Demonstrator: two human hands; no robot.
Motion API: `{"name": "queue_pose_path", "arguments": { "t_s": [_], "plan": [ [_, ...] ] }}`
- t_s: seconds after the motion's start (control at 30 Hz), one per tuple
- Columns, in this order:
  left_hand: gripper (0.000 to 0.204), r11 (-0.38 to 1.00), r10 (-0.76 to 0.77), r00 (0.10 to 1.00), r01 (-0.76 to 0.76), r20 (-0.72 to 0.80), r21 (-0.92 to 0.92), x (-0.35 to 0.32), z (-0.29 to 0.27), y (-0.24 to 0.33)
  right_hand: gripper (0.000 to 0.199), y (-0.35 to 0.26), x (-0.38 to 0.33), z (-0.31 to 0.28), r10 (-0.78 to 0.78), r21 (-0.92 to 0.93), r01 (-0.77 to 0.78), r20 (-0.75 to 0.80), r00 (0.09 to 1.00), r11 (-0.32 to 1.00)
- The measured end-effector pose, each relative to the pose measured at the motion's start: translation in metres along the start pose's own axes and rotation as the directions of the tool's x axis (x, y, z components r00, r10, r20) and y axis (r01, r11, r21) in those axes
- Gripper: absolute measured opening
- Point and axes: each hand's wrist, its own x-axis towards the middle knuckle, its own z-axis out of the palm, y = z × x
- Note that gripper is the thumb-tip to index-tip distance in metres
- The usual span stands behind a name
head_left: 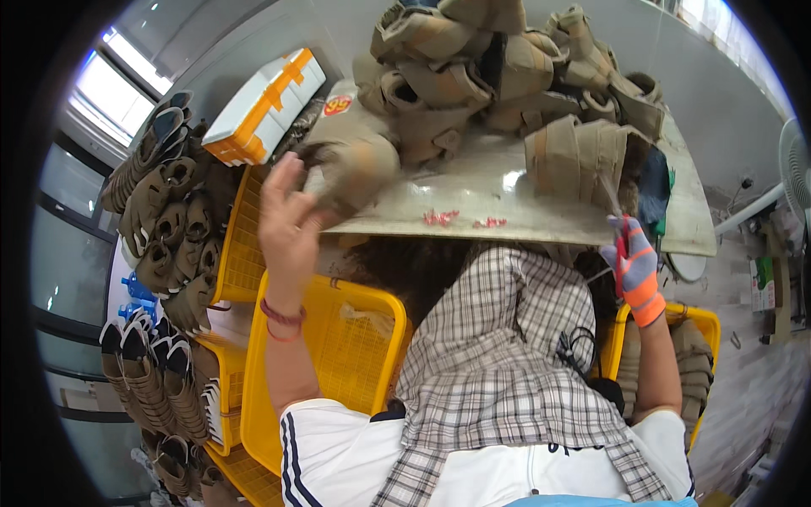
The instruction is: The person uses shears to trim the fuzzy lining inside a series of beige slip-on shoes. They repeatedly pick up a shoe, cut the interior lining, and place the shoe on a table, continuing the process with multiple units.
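Note:
My bare left hand (289,211), a red band on its wrist, is raised at the table's left side, smeared by motion. Its fingers look spread, and a blurred brown shoe upper (359,173) lies just beyond them; I see no grip on it. In a grey and orange glove, my right hand (635,266) is closed around red-handled scissors (623,245) at the front right edge. Their blades point away toward a row of nested shoe uppers (583,160). Small red thread scraps (441,218) lie on the pale tabletop (481,190).
More brown uppers (439,84) are heaped at the back of the table. Yellow crates (325,363) stand at my left, and another crate (714,338) with uppers is at my right. Stacked uppers (160,228) and a white foam box (266,106) are farther left. A fan (792,165) stands far right.

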Motion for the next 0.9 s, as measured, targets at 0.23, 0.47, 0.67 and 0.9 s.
{"name": "queue_pose_path", "arguments": {
  "t_s": [0.23,0.47,0.67,0.9],
  "plan": [
    [0.025,0.869,0.161,0.799,0.165,0.580,-0.467,-0.064,0.034,0.069,0.032,-0.090,0.014,0.011,-0.426,-0.422,0.532,0.324,0.845,0.734],
    [0.021,0.881,0.246,0.690,0.134,0.681,-0.454,-0.072,0.047,0.091,0.031,-0.085,-0.003,0.008,-0.355,-0.489,0.638,0.552,0.754,0.595],
    [0.020,0.894,0.300,0.691,0.035,0.658,-0.446,-0.081,0.050,0.097,0.031,-0.092,-0.007,0.007,-0.304,-0.440,0.662,0.641,0.705,0.607],
    [0.018,0.878,0.361,0.685,-0.022,0.633,-0.478,-0.082,0.057,0.096,0.031,-0.093,-0.004,0.009,-0.275,-0.430,0.657,0.665,0.694,0.619]
  ]
}}
